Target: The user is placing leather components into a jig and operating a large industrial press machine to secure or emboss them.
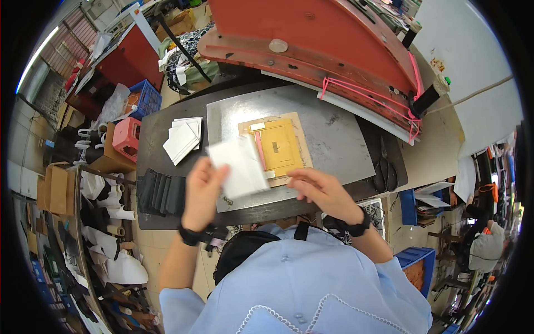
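My left hand (203, 186) is closed on the edge of a white rectangular sheet (240, 170), which is slightly blurred. The sheet is held over the left part of a flat yellow template (281, 146) with cut lines. Beneath the template lies a brown board (303, 151) on a grey metal plate (339, 131). By the near right corner of the board is my right hand (322, 190), its fingers bent but apart, with nothing visible in them. White cards (182, 139) lie in a loose pile to the left. Nearer me, black pieces (161, 192) are fanned out.
A large red machine (311, 39) stands over the far side of the dark table (153, 125). Black-handled scissors (385, 170) lie at its right end. Left of the table are a pink plastic stool (127, 139) and a blue crate (146, 99).
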A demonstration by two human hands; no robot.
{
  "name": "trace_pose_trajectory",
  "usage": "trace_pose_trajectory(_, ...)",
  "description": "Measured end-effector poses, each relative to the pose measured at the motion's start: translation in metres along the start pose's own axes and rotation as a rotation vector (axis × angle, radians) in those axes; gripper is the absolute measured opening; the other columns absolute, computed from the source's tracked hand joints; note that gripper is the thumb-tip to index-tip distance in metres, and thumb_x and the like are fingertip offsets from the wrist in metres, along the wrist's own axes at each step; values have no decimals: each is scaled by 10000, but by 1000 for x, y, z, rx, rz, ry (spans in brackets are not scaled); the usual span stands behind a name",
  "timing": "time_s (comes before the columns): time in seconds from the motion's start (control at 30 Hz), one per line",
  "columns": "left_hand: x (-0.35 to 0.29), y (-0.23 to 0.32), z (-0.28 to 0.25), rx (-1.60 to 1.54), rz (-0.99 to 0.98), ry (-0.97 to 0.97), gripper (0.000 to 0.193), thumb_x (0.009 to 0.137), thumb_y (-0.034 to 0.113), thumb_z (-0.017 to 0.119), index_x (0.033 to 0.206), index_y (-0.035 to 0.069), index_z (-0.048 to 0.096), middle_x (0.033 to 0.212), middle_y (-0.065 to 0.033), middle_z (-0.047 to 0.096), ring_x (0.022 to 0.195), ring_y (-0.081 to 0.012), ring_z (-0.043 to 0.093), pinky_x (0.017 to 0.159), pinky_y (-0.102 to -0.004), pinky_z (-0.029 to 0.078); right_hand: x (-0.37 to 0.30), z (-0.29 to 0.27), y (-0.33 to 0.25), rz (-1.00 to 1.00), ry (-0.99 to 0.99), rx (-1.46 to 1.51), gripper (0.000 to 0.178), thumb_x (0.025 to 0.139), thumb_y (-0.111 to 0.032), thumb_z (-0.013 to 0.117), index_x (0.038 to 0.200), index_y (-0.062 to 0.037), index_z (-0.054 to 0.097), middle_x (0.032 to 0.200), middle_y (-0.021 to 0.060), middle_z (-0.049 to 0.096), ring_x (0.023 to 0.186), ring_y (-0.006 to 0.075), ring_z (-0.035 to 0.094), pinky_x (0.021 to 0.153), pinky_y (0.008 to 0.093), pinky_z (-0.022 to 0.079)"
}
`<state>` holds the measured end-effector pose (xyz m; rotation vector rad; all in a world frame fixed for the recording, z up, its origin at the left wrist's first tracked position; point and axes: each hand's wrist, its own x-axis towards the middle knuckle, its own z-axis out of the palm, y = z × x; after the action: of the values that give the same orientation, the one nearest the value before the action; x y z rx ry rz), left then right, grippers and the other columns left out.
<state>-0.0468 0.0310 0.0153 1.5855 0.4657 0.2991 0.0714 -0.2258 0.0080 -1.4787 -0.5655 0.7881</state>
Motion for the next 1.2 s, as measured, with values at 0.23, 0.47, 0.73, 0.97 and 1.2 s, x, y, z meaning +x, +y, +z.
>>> trace_pose_trajectory(0.23, 0, -37, 42, -287, -57, -160, 288, 1024, 124, 578, 1266, -7, 495, 1111, -155, 702, 980, -120, 661, 832, -248, 534, 36, -4, 28, 104, -3, -6, 245, 1003, -225, 611, 1089, -5, 678, 808, -4, 628, 639, 50, 550, 574, 206, 459)
trace_pose_trajectory(0.47, 30, -39, 17, 590, 388, -47, 239, 934, 128, 649, 1141, 13, 620, 1176, -155, 665, 1107, -357, 620, 948, -395, 490, 73, -14, 38, 28, 230, -107, 405, 954, -175, 658, 1292, 28, 566, 780, 34, 650, 607, 68, 574, 539, 225, 475)
trace_pose_trajectory(0.73, 48, -40, 21, 733, 576, -198, 311, 921, 151, 673, 1195, 16, 617, 1350, -160, 594, 1289, -354, 519, 1043, -415, 440, 79, -8, 34, -11, 323, -239, 407, 927, -125, 689, 1282, 35, 572, 795, 23, 650, 632, 39, 545, 549, 205, 447)
trace_pose_trajectory(0.97, 57, -43, 26, 772, 610, -241, 354, 922, 157, 665, 1235, 4, 600, 1400, -163, 559, 1332, -358, 482, 1060, -426, 429, 82, -5, 36, -12, 318, -269, 428, 911, -139, 692, 1291, 28, 586, 772, 41, 662, 626, 75, 568, 575, 237, 454)
trace_pose_trajectory(1.2, 56, -43, 28, 813, 599, -250, 375, 920, 160, 665, 1249, 0, 585, 1416, -169, 543, 1347, -365, 466, 1073, -438, 414, 81, -12, 41, -48, 353, -274, 427, 902, -131, 701, 1289, 16, 597, 767, 14, 639, 626, 59, 543, 585, 236, 444)
